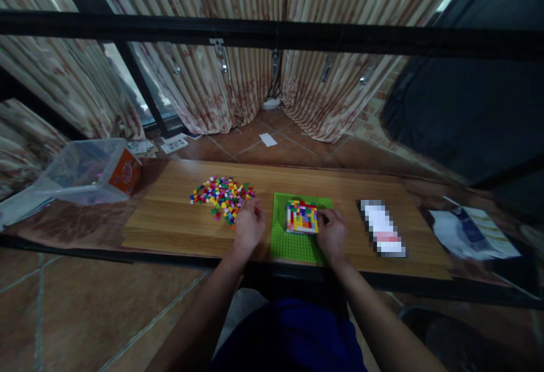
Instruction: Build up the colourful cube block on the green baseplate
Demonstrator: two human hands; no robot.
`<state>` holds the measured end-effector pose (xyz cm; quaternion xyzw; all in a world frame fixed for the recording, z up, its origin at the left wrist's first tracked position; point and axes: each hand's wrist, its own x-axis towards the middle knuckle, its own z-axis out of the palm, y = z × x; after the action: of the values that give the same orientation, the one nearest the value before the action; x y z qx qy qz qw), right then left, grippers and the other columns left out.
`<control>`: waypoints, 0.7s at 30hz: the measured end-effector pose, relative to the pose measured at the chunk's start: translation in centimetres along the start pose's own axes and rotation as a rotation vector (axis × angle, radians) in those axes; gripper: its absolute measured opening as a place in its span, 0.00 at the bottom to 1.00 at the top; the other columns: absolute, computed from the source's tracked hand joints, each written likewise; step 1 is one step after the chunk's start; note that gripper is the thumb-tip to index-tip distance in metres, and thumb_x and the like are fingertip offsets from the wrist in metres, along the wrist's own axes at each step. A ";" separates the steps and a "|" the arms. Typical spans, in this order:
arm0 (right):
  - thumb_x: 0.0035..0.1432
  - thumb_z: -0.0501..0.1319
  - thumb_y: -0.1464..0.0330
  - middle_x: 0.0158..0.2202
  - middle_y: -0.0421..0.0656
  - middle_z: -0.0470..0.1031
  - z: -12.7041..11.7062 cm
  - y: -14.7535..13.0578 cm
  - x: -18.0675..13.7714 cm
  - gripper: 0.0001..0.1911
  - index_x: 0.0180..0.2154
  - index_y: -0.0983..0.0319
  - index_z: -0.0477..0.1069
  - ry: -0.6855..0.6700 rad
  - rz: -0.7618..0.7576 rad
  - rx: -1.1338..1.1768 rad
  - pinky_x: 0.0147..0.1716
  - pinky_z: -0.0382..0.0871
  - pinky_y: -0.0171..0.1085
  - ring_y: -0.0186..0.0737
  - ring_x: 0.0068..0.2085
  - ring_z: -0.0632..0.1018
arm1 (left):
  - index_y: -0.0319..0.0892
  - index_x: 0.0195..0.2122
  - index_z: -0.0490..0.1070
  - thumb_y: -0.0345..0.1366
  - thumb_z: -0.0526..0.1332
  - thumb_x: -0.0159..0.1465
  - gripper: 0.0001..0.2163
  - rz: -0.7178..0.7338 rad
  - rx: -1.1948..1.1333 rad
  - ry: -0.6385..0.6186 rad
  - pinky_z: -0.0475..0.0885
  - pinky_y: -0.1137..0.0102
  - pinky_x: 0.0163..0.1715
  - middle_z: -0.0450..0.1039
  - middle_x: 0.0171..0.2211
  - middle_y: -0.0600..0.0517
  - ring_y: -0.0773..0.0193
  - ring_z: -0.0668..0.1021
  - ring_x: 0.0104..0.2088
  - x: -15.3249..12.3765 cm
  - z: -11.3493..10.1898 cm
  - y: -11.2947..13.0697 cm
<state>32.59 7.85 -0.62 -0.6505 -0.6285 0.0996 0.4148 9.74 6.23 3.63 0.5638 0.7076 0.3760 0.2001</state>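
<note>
A green studded baseplate (278, 242) lies on the wooden board in front of me. On it sits a low, squarish block of multicoloured toy bricks (301, 217), with a pale row along its front. My right hand (332, 233) is at the block's right side, fingers curled against its edge. Left of the baseplate, my left hand (250, 226) is at the near right edge of a loose pile of small toy bricks (225, 193). Its fingers are bent together; a reddish spot shows at the tips, too small to make out.
A phone-shaped item (382, 229), pixelated, lies right of the baseplate. A clear plastic bin (93, 171) with an orange label stands at the far left. Papers and a packet (474, 233) lie at the right end. A dark horizontal bar (255, 32) crosses before the curtains.
</note>
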 end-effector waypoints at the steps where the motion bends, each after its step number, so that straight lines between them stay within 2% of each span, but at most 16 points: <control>1: 0.60 0.53 0.64 0.34 0.50 0.75 0.0 0.0 0.0 0.16 0.34 0.64 0.76 -0.001 0.003 0.000 0.41 0.65 0.44 0.47 0.39 0.72 | 0.38 0.46 0.72 0.28 0.58 0.61 0.12 0.006 0.085 -0.012 0.74 0.65 0.44 0.76 0.43 0.44 0.60 0.79 0.40 0.1 -0.4 -0.3; 6: 0.60 0.52 0.63 0.34 0.50 0.75 0.0 -0.1 0.0 0.16 0.33 0.63 0.76 0.002 0.006 -0.001 0.41 0.65 0.44 0.47 0.39 0.73 | 0.37 0.46 0.72 0.27 0.56 0.63 0.12 0.082 0.392 -0.130 0.73 0.64 0.47 0.75 0.47 0.40 0.55 0.78 0.47 0.3 -0.7 -0.5; 12: 0.61 0.52 0.63 0.34 0.50 0.75 -0.1 -0.1 0.0 0.16 0.34 0.64 0.76 -0.002 0.011 -0.002 0.42 0.65 0.45 0.47 0.39 0.73 | 0.41 0.36 0.74 0.26 0.54 0.63 0.10 0.089 0.428 -0.150 0.72 0.67 0.43 0.76 0.41 0.43 0.58 0.78 0.42 0.4 -0.5 -0.2; 16: 0.60 0.53 0.64 0.34 0.49 0.75 0.0 0.0 0.1 0.15 0.33 0.63 0.76 -0.001 0.017 0.003 0.41 0.65 0.44 0.47 0.39 0.72 | 0.43 0.35 0.76 0.29 0.56 0.65 0.09 0.158 0.234 -0.150 0.72 0.70 0.41 0.77 0.37 0.49 0.63 0.78 0.38 0.1 -0.1 0.4; 19: 0.61 0.52 0.63 0.34 0.49 0.75 0.0 0.1 0.1 0.16 0.33 0.63 0.76 0.000 0.014 0.008 0.41 0.65 0.44 0.47 0.39 0.72 | 0.44 0.38 0.77 0.30 0.58 0.65 0.08 0.209 0.030 -0.145 0.72 0.71 0.41 0.78 0.37 0.51 0.65 0.78 0.37 -0.1 0.6 1.4; 21: 0.61 0.52 0.63 0.34 0.49 0.75 0.0 0.0 0.0 0.16 0.34 0.63 0.76 0.003 0.014 0.009 0.41 0.65 0.44 0.47 0.39 0.72 | 0.45 0.39 0.78 0.31 0.59 0.65 0.08 0.222 -0.025 -0.149 0.73 0.71 0.42 0.79 0.38 0.52 0.65 0.79 0.37 -0.2 1.2 2.3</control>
<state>32.62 7.89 -0.64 -0.6530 -0.6229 0.1042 0.4181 12.11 6.59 4.56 0.6626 0.6191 0.3618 0.2164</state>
